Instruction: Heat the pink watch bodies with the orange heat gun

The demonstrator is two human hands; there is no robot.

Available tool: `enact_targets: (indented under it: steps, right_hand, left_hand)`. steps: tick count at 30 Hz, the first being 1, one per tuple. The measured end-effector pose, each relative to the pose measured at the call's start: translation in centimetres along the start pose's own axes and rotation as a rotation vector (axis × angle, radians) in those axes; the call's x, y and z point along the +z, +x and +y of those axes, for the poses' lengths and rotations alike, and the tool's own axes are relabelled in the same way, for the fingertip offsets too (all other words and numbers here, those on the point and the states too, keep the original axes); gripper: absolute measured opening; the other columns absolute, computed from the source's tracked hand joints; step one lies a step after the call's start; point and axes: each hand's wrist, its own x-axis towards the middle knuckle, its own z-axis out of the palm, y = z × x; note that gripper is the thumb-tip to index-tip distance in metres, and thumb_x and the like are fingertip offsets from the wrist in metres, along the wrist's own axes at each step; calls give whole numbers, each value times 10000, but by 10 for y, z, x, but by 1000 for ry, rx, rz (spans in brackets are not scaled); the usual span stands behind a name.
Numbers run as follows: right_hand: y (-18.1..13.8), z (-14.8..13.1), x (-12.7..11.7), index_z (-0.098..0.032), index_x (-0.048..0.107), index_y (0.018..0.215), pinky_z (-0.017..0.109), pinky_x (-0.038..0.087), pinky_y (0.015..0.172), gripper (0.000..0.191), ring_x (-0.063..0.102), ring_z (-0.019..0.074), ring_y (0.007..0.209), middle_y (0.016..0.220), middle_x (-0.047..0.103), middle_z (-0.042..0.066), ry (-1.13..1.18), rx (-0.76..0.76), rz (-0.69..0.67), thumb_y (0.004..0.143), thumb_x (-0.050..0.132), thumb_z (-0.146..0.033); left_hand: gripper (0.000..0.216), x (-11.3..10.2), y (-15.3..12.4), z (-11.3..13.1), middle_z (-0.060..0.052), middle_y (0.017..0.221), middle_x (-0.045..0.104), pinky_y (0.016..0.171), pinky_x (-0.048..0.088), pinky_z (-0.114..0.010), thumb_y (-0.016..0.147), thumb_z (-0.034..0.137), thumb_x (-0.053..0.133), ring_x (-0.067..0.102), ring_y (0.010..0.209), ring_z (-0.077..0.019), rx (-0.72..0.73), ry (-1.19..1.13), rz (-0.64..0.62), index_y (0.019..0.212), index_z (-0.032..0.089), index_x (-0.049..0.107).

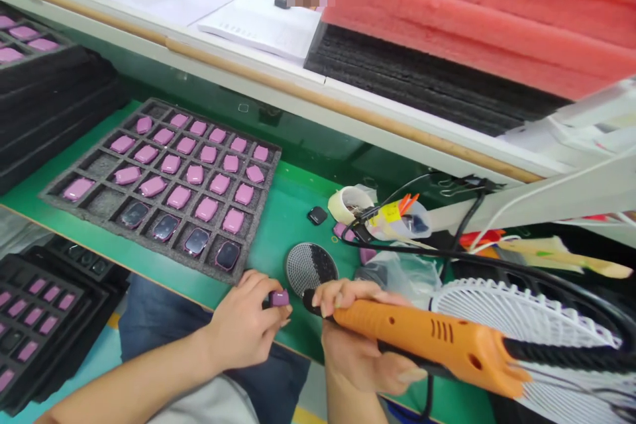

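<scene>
Black foam trays (44, 122), stacked, are cut off at the left edge. Next, a grey foam compartment tray (103, 204) holds rounded purple watch-like cases (195, 174), four showing dark faces. By its near right corner, the left hand (246, 321) pinches a small purple-and-black case (279, 298), partly hidden by curled fingers. Apart from it, beside a round grey perforated disc (304, 266), the right hand (350, 348) grips an orange plastic tool (417, 331), whose dark nose the fingers partly cover; the right forearm leaves the bottom edge.
</scene>
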Motion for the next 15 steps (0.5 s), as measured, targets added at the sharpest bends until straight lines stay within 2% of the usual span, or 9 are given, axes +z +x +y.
enact_targets:
  steps: [6, 15]
  right_hand:
    - [-6, 8, 4, -364, 715, 1225, 370, 555, 542, 562, 616, 179, 600, 848, 660, -42, 21, 38, -59, 913, 711, -833]
    - [-7, 13, 3, -359, 711, 1231, 355, 560, 546, 571, 614, 163, 592, 862, 684, -48, 27, 76, -80, 908, 723, -830]
  left_hand:
    - [129, 1, -1, 0, -124, 1198, 719, 938, 580, -486, 1053, 199, 701, 651, 1100, -277, -10, -2, -2, 1104, 211, 819]
    - [150, 0, 0, 1, -125, 1175, 717, 921, 558, -479, 1059, 212, 692, 648, 1083, -280, -7, 11, -4, 1116, 210, 831]
